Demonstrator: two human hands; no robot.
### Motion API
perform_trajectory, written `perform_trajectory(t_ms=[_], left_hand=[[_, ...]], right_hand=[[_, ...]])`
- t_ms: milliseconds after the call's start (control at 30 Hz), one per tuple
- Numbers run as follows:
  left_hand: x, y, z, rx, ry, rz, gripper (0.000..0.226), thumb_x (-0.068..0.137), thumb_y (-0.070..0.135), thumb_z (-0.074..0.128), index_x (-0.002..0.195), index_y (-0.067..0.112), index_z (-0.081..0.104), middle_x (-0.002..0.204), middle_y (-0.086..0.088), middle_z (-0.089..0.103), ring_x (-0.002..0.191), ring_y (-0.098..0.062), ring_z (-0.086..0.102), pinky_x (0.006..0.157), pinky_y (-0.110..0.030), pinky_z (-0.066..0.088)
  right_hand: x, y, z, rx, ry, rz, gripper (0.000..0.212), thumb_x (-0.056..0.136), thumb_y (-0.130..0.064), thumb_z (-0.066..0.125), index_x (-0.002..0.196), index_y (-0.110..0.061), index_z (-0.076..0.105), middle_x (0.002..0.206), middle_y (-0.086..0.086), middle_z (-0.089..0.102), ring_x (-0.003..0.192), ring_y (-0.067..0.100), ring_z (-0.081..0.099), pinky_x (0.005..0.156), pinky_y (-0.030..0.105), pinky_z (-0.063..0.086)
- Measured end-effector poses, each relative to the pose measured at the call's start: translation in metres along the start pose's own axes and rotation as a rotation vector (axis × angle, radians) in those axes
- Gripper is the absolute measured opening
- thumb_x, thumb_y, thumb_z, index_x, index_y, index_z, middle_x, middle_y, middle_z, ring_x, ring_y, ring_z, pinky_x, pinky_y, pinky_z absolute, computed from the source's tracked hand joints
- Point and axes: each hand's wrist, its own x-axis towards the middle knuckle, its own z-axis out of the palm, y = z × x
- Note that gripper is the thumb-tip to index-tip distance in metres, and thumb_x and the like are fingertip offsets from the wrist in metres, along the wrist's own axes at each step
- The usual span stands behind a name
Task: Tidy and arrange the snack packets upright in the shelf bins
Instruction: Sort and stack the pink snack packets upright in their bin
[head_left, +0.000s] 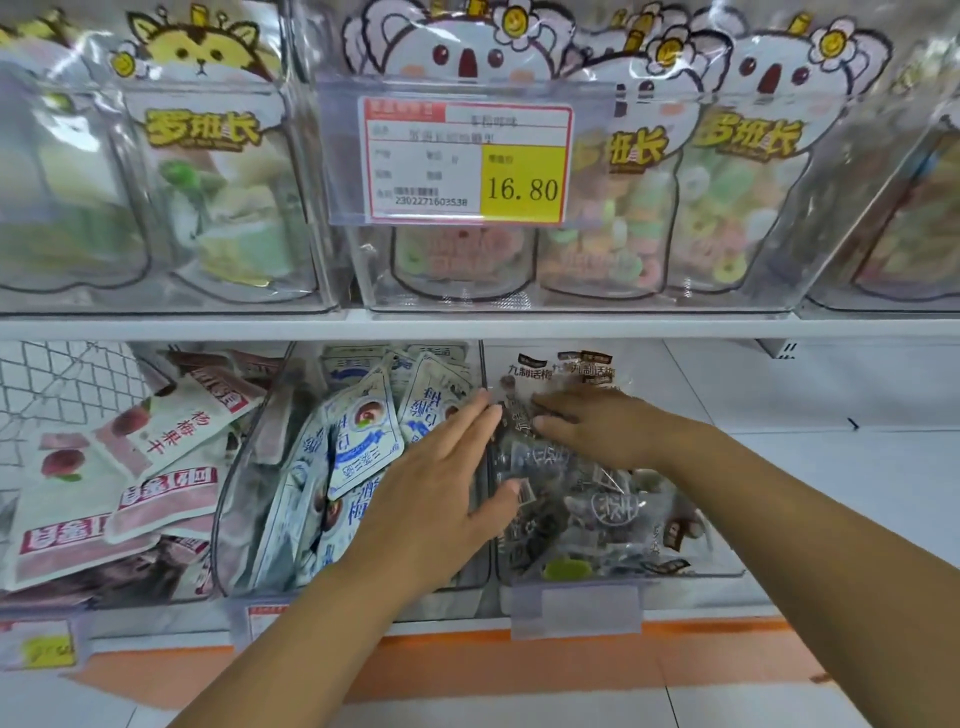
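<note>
Two bare forearms are stretched forward over an orange base strip (519, 670) toward the lower shelf. At the shelf's front edge, a clear label holder (576, 608) is clipped below the right bin (722, 564). The left hand (441, 483) is laid flat, fingers straight and together, across the divider between the middle bin (234, 519) and the right bin, with its thumb pressed against the dark transparent packets (597, 499). These packets are heaped in the right bin, most of them lying tilted or flat, while a few are stood upright at the back. The right hand (597, 428) is placed on top of the same heap, its fingers extended leftward and rested on the packets; its thumb is hidden. Blue-and-white packets (358, 441) are piled askew in the middle bin, and pink-and-white packets (156, 499) are slumped in the left bin, beside a wire mesh (62, 384). Farther back and above, a white shelf edge (467, 327) is seen, on which clear bins of koala-printed candy bags (743, 171) and a yellow animal-printed bag (208, 156) are stood upright. A price label (467, 161) marked 16.80 is fixed to the front of one upper bin.
</note>
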Motion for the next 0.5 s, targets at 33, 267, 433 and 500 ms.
perform_trajectory(t_ms=[33,267,433,500], left_hand=[[0.0,0.0,0.0,0.007,-0.005,-0.002,0.072,0.092,0.064,0.026,0.154,0.041,-0.005,0.156,0.031,-0.019,0.147,0.003,-0.002,0.118,-0.03,0.015],[0.0,-0.004,-0.006,-0.024,-0.055,0.016,0.074,0.091,0.068,0.029,0.153,0.045,-0.006,0.154,0.036,-0.02,0.145,0.008,-0.007,0.116,-0.026,0.01],[-0.001,-0.005,-0.007,-0.05,-0.083,0.016,0.074,0.09,0.07,0.026,0.152,0.047,-0.008,0.153,0.037,-0.022,0.146,0.005,-0.003,0.119,-0.034,0.018],[0.0,-0.005,-0.004,-0.076,-0.083,0.024,0.076,0.088,0.073,0.022,0.152,0.047,-0.009,0.153,0.037,-0.023,0.147,0.005,-0.001,0.12,-0.037,0.02]], right_hand=[[-0.012,0.0,-0.006,0.078,-0.033,0.006,0.055,0.097,-0.062,0.028,0.147,-0.039,0.033,0.156,-0.004,0.031,0.143,0.021,0.028,0.114,0.036,0.025],[0.003,0.009,-0.014,-0.017,0.066,0.163,0.077,0.082,-0.08,0.032,0.148,-0.042,0.024,0.158,0.004,0.022,0.147,0.035,0.01,0.118,0.044,0.015],[0.013,-0.003,0.007,-0.142,-0.035,0.137,0.091,0.077,-0.086,0.031,0.151,-0.042,0.002,0.162,0.005,0.003,0.147,0.037,0.009,0.116,0.056,0.008],[0.009,-0.004,0.004,-0.15,-0.039,0.101,0.091,0.077,-0.086,0.031,0.152,-0.041,0.005,0.16,0.001,0.02,0.144,0.03,0.021,0.115,0.054,0.015]])
